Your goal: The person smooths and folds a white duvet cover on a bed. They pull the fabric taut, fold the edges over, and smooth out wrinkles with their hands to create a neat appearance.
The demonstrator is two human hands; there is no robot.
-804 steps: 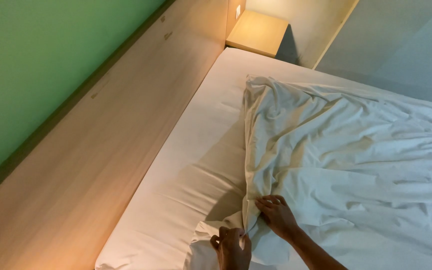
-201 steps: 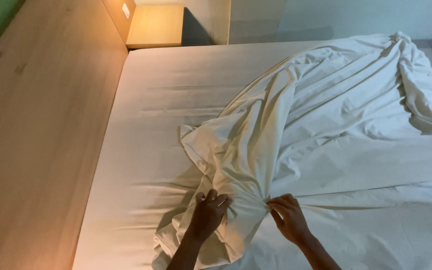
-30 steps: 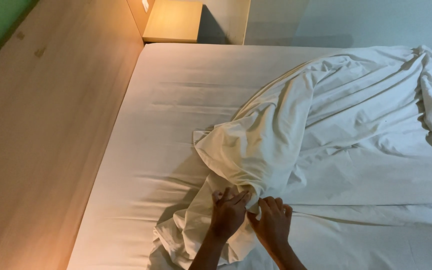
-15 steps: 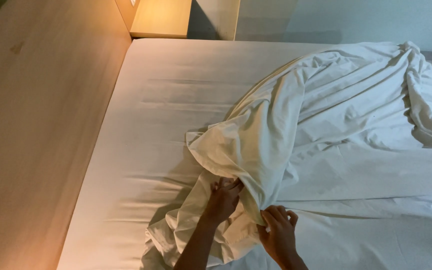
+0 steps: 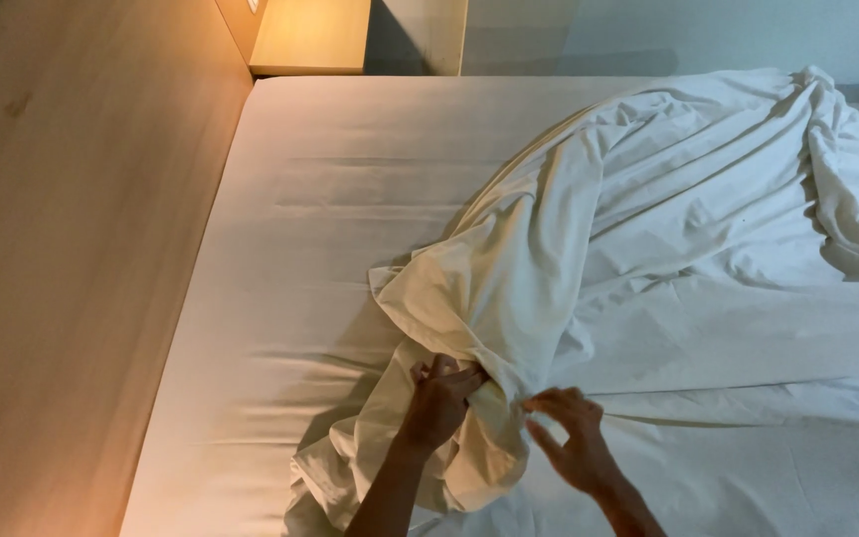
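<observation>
Hands first: my left hand (image 5: 441,398) is closed, fingers dug into a bunched fold of the white duvet cover (image 5: 509,298), gripping it where the fabric gathers into a knot of creases. My right hand (image 5: 571,438) sits just beside it, to the right, fingers loosely curled and pinching at the edge of the same cover; thumb and forefinger look closed on a thin fold, though the exact contact is partly hidden by the cloth. Both forearms come in from the bottom edge of the view, close together. Cover is heaped in a ridge that runs from my hands diagonally up toward the far right corner of the bed, with a puffed, rounded corner standing just above my left hand and a looser flap spilling down below it toward the near edge. Rest of the cover lies spread and wrinkled over the right half of the bed. Under it, the mattress (image 5: 290,229) wears a fitted white sheet, mostly flat with a few shallow creases, bare on the left half. Left of the mattress runs a wide light wooden panel (image 5: 72,249), lit warm. At the far end sits a small wooden bedside shelf (image 5: 310,38), touching the mattress corner, with a pale wall (image 5: 688,35) behind.
</observation>
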